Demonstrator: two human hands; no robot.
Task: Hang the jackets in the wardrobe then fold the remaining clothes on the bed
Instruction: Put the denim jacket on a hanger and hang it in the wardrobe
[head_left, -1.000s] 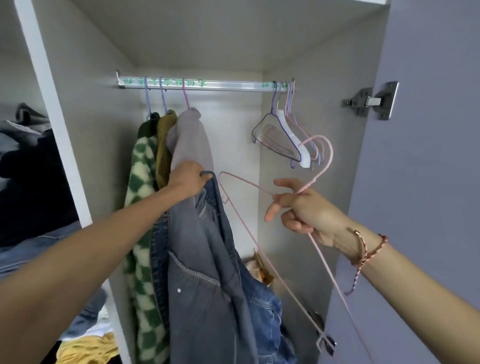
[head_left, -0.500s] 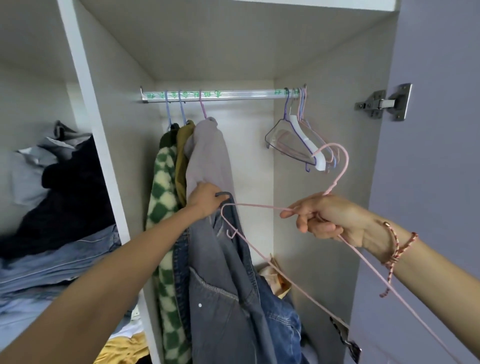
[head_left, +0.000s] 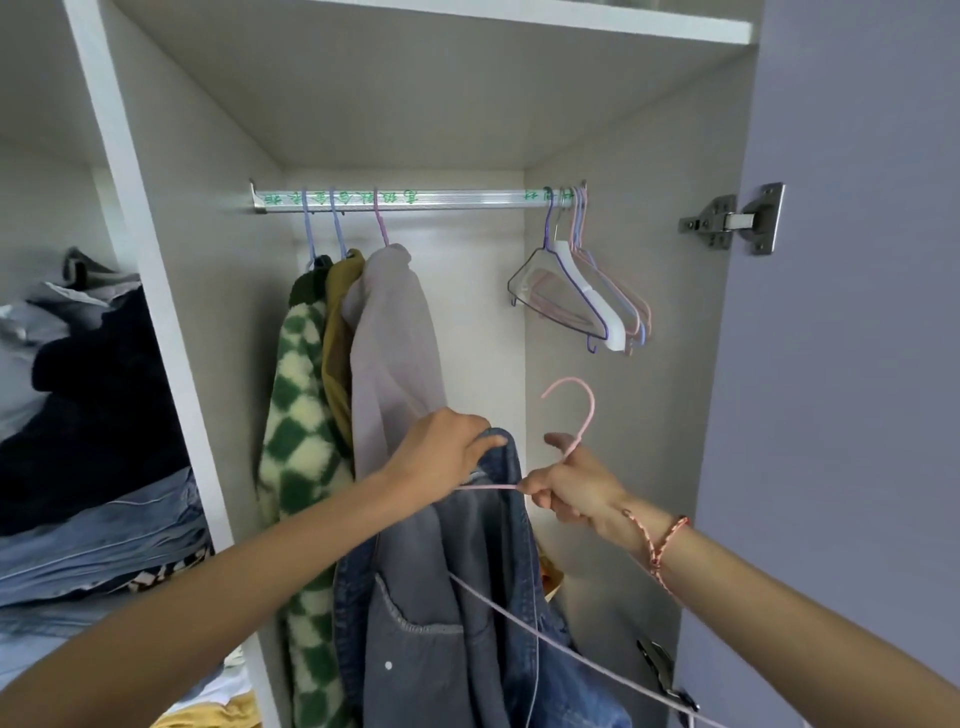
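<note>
Gripping denim jacket (head_left: 457, 597) collar: left hand (head_left: 441, 452); right hand (head_left: 576, 488) just beside, pinching pink hanger (head_left: 582, 415).

A home is shown, viewed at an open wardrobe (head_left: 218, 291). A metal rail (head_left: 441, 200) is fixed across the hanging compartment. Three garments are hung from it at the left: a green checked fleece (head_left: 298, 415), a mustard jacket (head_left: 337, 332) and a pale grey hoodie (head_left: 395, 353). A bunch of empty hangers (head_left: 587, 301) is gathered at the right end of the rail. In the neighbouring compartment, dark and denim clothes (head_left: 93, 467) are piled loosely on one another. The lilac door (head_left: 857, 364) is carried on a steel hinge (head_left: 737, 221).
</note>
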